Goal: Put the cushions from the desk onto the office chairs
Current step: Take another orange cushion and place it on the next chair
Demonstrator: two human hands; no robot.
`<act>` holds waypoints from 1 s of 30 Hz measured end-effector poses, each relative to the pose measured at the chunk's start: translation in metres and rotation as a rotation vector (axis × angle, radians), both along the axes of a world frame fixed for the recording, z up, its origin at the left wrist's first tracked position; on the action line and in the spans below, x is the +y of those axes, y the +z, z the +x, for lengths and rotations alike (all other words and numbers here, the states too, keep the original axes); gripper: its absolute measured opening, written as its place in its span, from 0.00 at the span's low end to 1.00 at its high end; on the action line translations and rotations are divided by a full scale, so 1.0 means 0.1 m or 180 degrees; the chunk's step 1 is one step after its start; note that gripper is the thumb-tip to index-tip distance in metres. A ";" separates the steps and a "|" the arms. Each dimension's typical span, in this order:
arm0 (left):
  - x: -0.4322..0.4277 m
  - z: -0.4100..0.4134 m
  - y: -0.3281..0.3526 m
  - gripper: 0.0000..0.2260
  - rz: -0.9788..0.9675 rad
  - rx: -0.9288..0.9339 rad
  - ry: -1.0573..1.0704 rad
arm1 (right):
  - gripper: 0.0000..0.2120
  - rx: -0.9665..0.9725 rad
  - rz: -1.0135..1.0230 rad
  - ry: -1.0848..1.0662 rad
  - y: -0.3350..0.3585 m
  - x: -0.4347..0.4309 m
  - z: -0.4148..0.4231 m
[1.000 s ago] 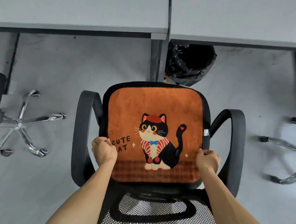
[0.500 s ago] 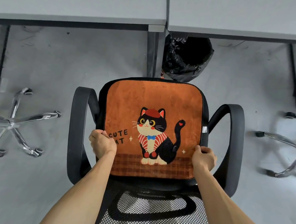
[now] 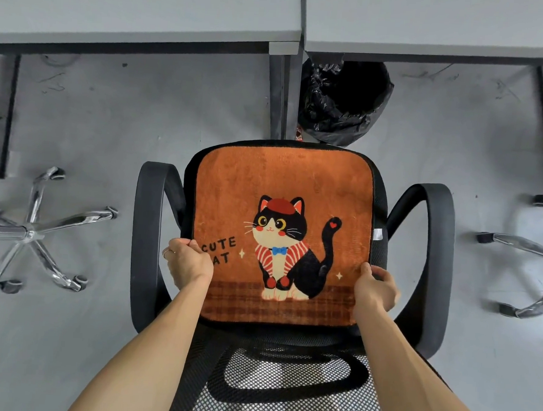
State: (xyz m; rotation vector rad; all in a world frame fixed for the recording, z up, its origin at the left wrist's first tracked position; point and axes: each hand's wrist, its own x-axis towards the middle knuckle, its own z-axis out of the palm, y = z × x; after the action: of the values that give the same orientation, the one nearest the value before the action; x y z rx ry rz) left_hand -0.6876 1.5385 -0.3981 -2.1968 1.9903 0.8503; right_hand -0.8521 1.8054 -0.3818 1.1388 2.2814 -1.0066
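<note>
Hiding some lettering, gripping the orange cat cushion [image 3: 284, 187] on the chair [image 3: 149, 229] with left hand [image 3: 188, 263] and right hand [image 3: 376, 291].

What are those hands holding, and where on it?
The orange cat cushion: the left hand grips its left edge, the right hand its right edge.
</note>
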 end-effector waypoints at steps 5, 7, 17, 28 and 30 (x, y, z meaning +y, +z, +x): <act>0.04 -0.03 0.00 0.06 -0.0021 0.0117 0.0049 | 0.05 -0.0019 0.0033 0.0030 0.01 0.00 -0.02; 0.05 -0.05 0.00 0.07 -0.0034 0.0135 0.0046 | 0.04 -0.0010 0.0027 0.0025 0.00 0.00 -0.03; 0.04 -0.06 -0.01 0.08 -0.0011 0.0149 0.0017 | 0.07 0.0059 0.0148 0.0356 -0.03 0.05 -0.02; 0.45 0.10 -0.11 0.38 -0.0023 -0.0818 -0.3576 | 0.35 0.0151 0.0726 0.3531 -0.20 -0.08 0.27; 0.42 0.09 -0.13 0.39 0.0060 -0.0848 -0.3588 | 0.37 0.0007 0.0759 0.3714 -0.24 -0.04 0.23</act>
State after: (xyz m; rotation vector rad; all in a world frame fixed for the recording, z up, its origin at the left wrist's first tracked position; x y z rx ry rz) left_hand -0.6786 1.5809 -0.4109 -0.7772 2.4752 0.3563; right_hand -0.8295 1.8019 -0.4062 -0.2348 2.4747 -0.2567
